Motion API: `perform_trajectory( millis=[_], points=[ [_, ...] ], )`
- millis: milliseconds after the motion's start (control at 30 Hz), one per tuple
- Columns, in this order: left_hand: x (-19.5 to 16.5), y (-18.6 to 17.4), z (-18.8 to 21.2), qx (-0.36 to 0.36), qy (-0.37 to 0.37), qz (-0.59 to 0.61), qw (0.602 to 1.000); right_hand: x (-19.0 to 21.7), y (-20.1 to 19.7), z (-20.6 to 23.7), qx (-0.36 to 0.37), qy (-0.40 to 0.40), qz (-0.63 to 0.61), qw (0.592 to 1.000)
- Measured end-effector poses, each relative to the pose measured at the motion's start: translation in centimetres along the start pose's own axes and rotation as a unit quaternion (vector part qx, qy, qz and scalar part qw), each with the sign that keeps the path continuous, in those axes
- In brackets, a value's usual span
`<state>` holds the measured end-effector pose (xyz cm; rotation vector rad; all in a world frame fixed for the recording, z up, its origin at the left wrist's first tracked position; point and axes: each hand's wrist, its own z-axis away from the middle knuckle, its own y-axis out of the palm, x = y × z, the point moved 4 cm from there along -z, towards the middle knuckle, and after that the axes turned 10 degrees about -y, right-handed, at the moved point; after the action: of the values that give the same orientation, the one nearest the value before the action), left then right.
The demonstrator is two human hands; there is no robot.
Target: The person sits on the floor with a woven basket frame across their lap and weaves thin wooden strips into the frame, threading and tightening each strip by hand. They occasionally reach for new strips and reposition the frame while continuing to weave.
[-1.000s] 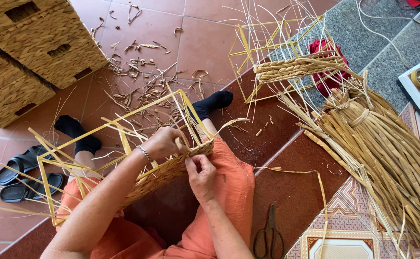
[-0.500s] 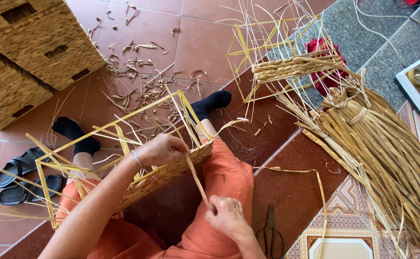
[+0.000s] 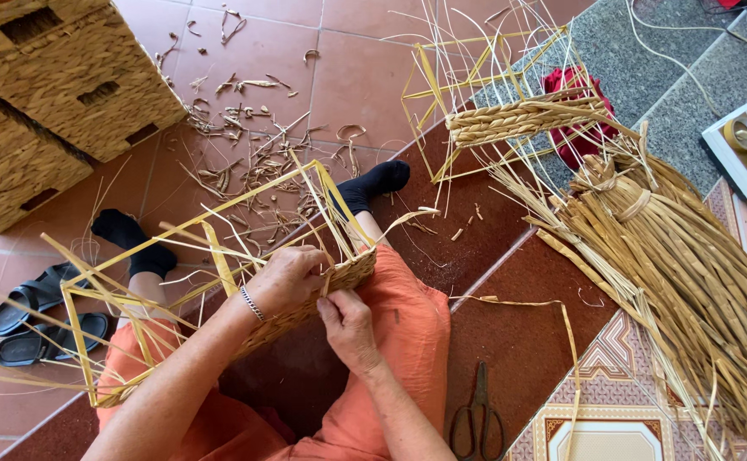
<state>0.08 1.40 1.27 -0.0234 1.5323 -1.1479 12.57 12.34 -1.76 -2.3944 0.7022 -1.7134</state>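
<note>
- Straw-coloured weaving fills your lap: the half-woven basket (image 3: 220,294), a yellow wire frame with a woven band along its near edge, lies tilted across your orange-clad knees at the centre of the view.
- Your left hand (image 3: 286,277) is closed over the top edge of the woven band, fingers curled around the rim near the frame's corner; a thin bracelet sits at that wrist.
- Your right hand (image 3: 348,329) presses up against the same band from 6 o'clock, thumb and fingertips pinched narrow on a strand at the weave; which strand cannot be made out.
- The two hands touch the basket just beside each other, nearly meeting at the corner.
- Black scissors (image 3: 474,418) lie shut on the dark red floor at 5 o'clock from your hands, well apart from them.
- A thick bundle of dried reeds (image 3: 672,273) fans out at 3 o'clock, tied near its upper end.
- A second unfinished frame basket (image 3: 510,119) stands at 1 o'clock, against a red cloth (image 3: 580,115).
- Finished woven boxes (image 3: 58,85) are stacked at 10 o'clock, with reed scraps (image 3: 245,137) strewn over the tiles between them and your feet.
- Black sandals (image 3: 36,320) rest at 9 o'clock.
</note>
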Motion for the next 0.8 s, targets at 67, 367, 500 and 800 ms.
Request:
perform_trajectory(
  millis=[67, 367, 500, 800],
  points=[
    [-0.2, 0.2, 0.0, -0.007, 0.018, 0.005, 1.0, 0.5, 0.0, 0.3, 0.002, -0.042, 0.038, 0.998],
    [-3.5, -2.9, 2.3, -0.161, 0.126, -0.054, 0.977, 3.0, -3.3, -1.0, 0.011, -0.038, -0.009, 0.999],
    [-4.3, -3.5, 5.7, -0.272, 0.098, -0.118, 0.95, 3.9, -3.9, -1.3, 0.015, -0.05, -0.082, 0.995],
    [0.2, -1.1, 4.2, -0.107, -0.194, -0.085, 0.972, -0.9, -2.4, -2.9, 0.108, 0.159, -0.217, 0.957]
  ],
)
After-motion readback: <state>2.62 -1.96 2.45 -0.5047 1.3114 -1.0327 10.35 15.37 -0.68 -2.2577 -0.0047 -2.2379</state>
